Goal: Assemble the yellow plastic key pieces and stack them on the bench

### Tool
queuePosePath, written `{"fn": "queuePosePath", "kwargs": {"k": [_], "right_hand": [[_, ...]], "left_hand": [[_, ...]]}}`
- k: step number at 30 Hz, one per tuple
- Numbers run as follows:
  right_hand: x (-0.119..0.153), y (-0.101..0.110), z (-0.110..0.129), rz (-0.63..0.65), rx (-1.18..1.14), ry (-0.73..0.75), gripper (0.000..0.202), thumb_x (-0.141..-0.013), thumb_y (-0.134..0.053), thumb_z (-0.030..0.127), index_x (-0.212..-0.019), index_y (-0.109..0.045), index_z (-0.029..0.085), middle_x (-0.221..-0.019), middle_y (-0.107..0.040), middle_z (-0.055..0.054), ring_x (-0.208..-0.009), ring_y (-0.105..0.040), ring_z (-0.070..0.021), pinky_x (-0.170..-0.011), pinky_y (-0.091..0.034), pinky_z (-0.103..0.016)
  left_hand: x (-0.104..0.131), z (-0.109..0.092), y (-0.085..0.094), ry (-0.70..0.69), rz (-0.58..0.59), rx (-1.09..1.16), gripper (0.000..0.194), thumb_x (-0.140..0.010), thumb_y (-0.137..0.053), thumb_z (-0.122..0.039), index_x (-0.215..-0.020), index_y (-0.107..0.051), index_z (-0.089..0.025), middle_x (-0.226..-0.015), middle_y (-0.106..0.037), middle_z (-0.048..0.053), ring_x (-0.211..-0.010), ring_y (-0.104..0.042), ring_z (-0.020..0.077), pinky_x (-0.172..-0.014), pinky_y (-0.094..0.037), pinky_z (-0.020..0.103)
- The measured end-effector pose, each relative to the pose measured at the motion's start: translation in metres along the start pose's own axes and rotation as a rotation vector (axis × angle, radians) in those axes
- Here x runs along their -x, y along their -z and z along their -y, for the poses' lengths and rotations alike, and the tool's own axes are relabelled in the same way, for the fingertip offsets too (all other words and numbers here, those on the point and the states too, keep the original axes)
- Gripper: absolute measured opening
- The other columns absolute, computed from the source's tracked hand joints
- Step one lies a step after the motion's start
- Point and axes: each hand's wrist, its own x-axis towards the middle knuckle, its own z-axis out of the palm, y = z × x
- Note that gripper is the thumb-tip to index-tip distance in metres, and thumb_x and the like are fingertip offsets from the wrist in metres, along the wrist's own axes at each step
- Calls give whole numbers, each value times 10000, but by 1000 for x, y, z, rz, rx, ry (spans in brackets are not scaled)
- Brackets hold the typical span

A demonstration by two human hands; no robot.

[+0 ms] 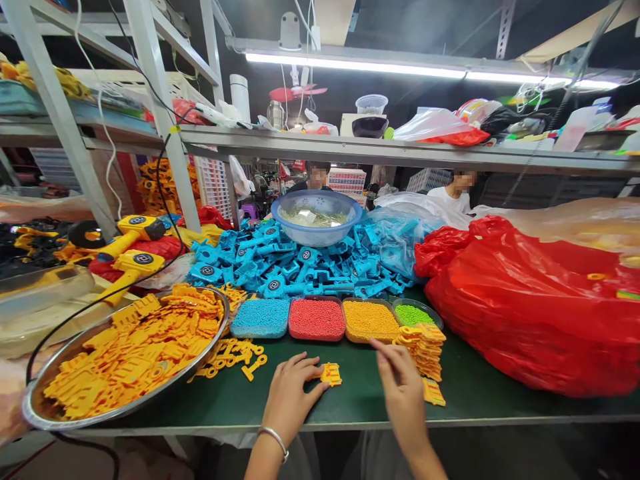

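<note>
My left hand pinches the edge of a small yellow slotted plastic piece between thumb and fingers, low over the green worktop. Reddish spots show on that piece. My right hand reaches to the near edge of a clear tray of yellow beads, its index finger and thumb stretched out and slightly apart, with nothing visible between them. Right beside it stands a stack of similar yellow slotted pieces, with another piece lying at its foot. Further trays hold red beads, blue beads and green beads.
A metal basin heaped with yellow plastic parts stands at left, loose yellow parts beside it. Behind the trays lie blue plastic parts under a blue bowl. A large red bag fills the right. A black cable hangs at left.
</note>
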Motion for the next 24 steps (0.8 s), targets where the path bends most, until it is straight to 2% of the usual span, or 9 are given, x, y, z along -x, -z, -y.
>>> {"fn": "queuePosePath", "kwargs": {"k": [3,5,6,7,8,10,14,19,24], "right_hand": [[-40,53,-10,-248,142,91,288,-801,-510,388,-952,-654,189,-933,-634,-71,-859,-565,-190,-772,-436,-318],[-76,85,-35,-358,239,48,369,-787,-508,424,-1025,-628,169,-962,-643,-89,-816,-577,-193,-769,-442,-344],[-94,98,-51,-350,273,28,408,-783,-491,441,-1037,-620,149,-973,-645,-105,-821,-582,-200,-769,-447,-354],[-110,108,-68,-268,304,8,443,-798,-439,445,-1055,-607,125,-999,-642,-125,-846,-587,-208,-774,-452,-360],[-123,114,-84,-61,356,-19,475,-814,-379,433,-1092,-584,108,-1043,-632,-141,-877,-590,-210,-782,-458,-357],[-139,117,-109,154,388,-39,418,-773,-436,402,-1007,-639,121,-985,-667,-127,-852,-613,-212,-755,-476,-333],[-146,106,-127,459,484,-43,257,-675,-550,266,-849,-708,163,-927,-699,-93,-849,-633,-211,-765,-471,-288],[-157,95,-126,659,712,-87,216,-596,-571,132,-743,-727,156,-827,-715,-92,-768,-646,-221,-686,-456,-259],[-168,91,-128,745,866,-88,161,-579,-575,103,-644,-716,142,-718,-709,-95,-663,-628,-203,-591,-417,-233]], "left_hand": [[-1,2,-1,-10,-5,3,159,-740,-637,-328,-888,-680,-287,-1111,-644,-25,-1138,-486,233,-948,-364,414],[-1,2,-1,-17,-3,1,154,-745,-631,-328,-886,-680,-290,-1112,-643,-24,-1136,-488,235,-944,-365,420],[-2,2,-1,-18,1,-2,150,-747,-629,-328,-884,-680,-291,-1110,-644,-24,-1136,-489,236,-941,-368,423],[-2,2,-1,-18,4,-5,149,-748,-627,-327,-884,-680,-292,-1110,-644,-24,-1136,-489,237,-939,-369,425],[-2,2,-1,-17,6,-9,150,-749,-628,-326,-885,-679,-291,-1110,-644,-24,-1136,-489,237,-938,-369,426],[-2,1,0,-16,6,-14,152,-747,-633,-324,-887,-678,-288,-1111,-644,-23,-1135,-490,236,-941,-368,426],[-2,2,-1,-22,3,-12,149,-741,-641,-326,-881,-679,-288,-1107,-647,-27,-1132,-492,232,-943,-367,420],[-2,2,-1,-16,2,-4,169,-733,-647,-318,-898,-677,-294,-1108,-646,-26,-1135,-492,231,-948,-362,420],[-1,2,0,-5,11,-1,168,-738,-640,-323,-900,-676,-295,-1116,-642,-25,-1143,-485,232,-948,-358,422]]}}
